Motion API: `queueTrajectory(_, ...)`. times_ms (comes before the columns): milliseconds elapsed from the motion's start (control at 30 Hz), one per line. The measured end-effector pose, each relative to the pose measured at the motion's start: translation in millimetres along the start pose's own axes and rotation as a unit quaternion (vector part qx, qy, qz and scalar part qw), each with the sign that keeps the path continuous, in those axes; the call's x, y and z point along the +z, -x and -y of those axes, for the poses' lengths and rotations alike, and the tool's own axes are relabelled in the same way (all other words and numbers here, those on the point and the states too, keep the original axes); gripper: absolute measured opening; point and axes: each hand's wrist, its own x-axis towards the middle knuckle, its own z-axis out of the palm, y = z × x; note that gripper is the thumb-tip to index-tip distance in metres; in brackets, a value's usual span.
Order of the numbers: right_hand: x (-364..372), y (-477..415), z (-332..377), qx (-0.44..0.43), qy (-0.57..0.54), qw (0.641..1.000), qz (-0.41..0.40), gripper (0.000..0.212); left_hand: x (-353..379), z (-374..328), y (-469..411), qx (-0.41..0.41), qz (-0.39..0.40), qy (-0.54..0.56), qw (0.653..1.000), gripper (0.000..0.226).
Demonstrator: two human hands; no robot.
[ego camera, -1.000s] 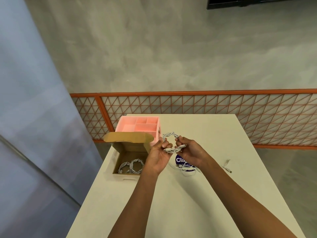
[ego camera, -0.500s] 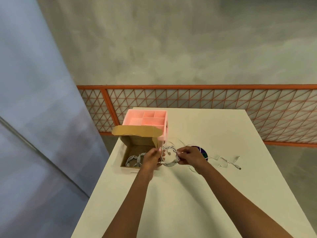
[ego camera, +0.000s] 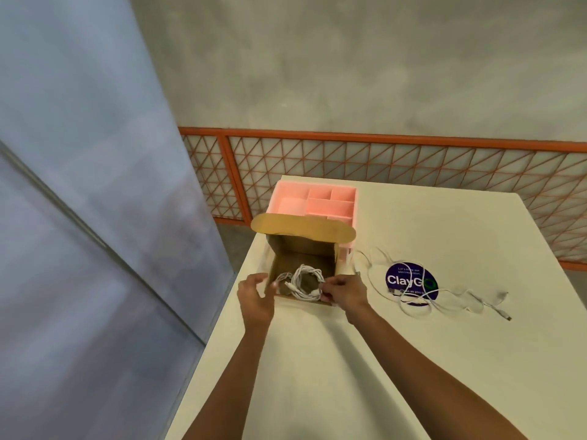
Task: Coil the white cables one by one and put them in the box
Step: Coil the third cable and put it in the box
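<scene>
The brown cardboard box (ego camera: 301, 253) stands open at the table's left edge, flap raised at the back. Inside it sits a coiled white cable (ego camera: 305, 282), and my right hand (ego camera: 345, 293) pinches its right side at the box's near right corner. A smaller white coil (ego camera: 281, 277) lies to its left in the box. My left hand (ego camera: 256, 296) hovers at the box's near left corner, fingers apart and holding nothing. Loose white cables (ego camera: 422, 301) sprawl on the table to the right of the box.
A pink divided organizer (ego camera: 317, 201) stands directly behind the box. A round purple sticker (ego camera: 409, 280) lies under the loose cables on the white table (ego camera: 428, 223). Beyond the table's far edge runs an orange lattice railing (ego camera: 381, 166). The floor drops away left of the table.
Both hands carried the coiled cable from above the table leftward and down into the box. My left hand has let go of the coil and opened.
</scene>
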Motion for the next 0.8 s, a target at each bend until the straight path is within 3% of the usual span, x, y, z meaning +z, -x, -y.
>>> queueTrajectory(133,39,-13,3,0.004,-0.006,0.999,-0.049,0.011,-20,24,-15,-0.015,0.031,-0.057,0.998,0.106)
queueTrajectory(300,75,-40,1,-0.013,0.051,0.992,-0.111,0.005,-25,52,-36,-0.034,0.089,-0.082,0.992,0.077)
queueTrajectory(433,83,-56,7,0.001,0.099,0.983,-0.154,0.027,-27,65,-41,-0.024,0.138,-0.056,0.988,0.075)
queueTrajectory(533,86,-64,8,0.014,0.114,0.981,-0.158,0.028,-28,73,-43,-0.025,0.126,-0.025,0.991,0.075)
queueTrajectory(667,87,-72,5,0.02,0.148,0.975,-0.163,0.029,-27,79,-47,-0.029,0.11,0.002,0.994,0.047)
queueTrajectory(800,87,-71,5,0.022,0.186,0.973,-0.137,0.034,-28,79,-50,-0.015,0.112,-0.006,0.994,0.045)
